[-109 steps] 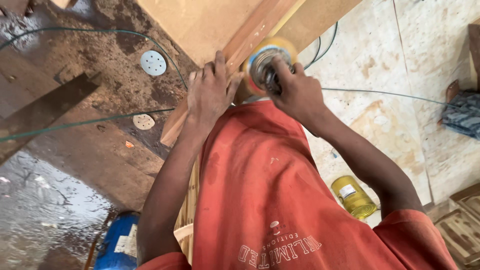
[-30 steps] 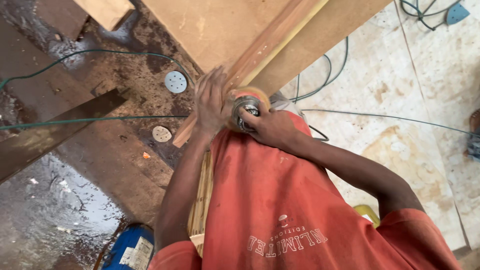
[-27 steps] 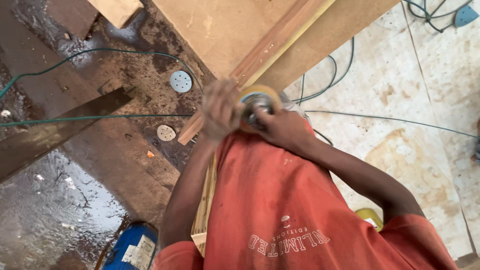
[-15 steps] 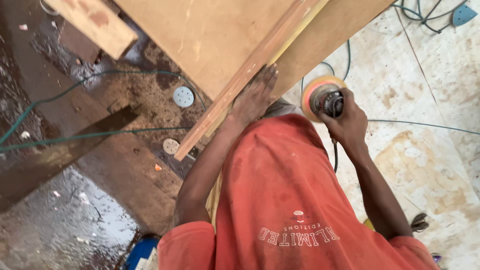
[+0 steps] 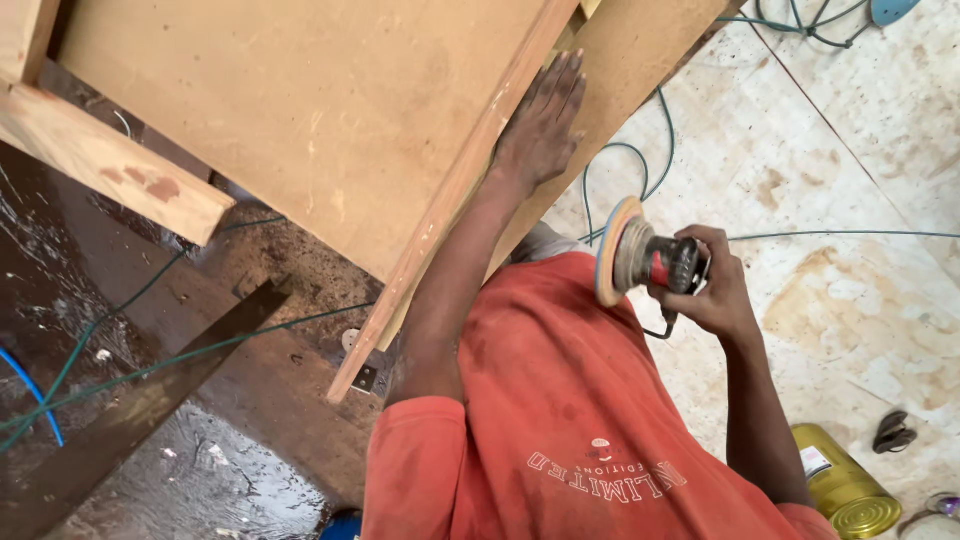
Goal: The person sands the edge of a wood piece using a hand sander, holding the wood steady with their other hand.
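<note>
The right hand (image 5: 712,290) is wrapping its fingers and thumb around the dark body of a power sander (image 5: 650,262), the grip clamped fast on the tool. The sander is being held in the air in front of the person's chest, just right of the wooden work and not touching it; its round tan sanding disc (image 5: 613,250) is facing left, edge toward the camera, with a red band sitting behind the pad. A thin dark cord is hanging down from under the tool.

The left hand (image 5: 545,125) is lying flat with its fingers straight and together, palm pressing on the long wooden rail (image 5: 455,195) that is running diagonally along the edge of a broad brown board (image 5: 300,110). It is gripping nothing, only resting on the wood. A second board (image 5: 640,50) is lying just beyond the hand, toward the upper right.

The person is wearing a dusty orange shirt (image 5: 570,420) with a small pale printed patch on the front.

Farther out, a green cable (image 5: 620,160) is looping across the pale, stained plywood floor (image 5: 850,290). In the lower right corner a yellow cylindrical tin (image 5: 845,485) with a small white and red label is lying on its side on that floor. At the upper left a pale wooden beam (image 5: 110,165) is jutting out from under the board, and below it a dark plank (image 5: 150,400) is crossing wet, dark ground, with green and blue cables trailing over it.
</note>
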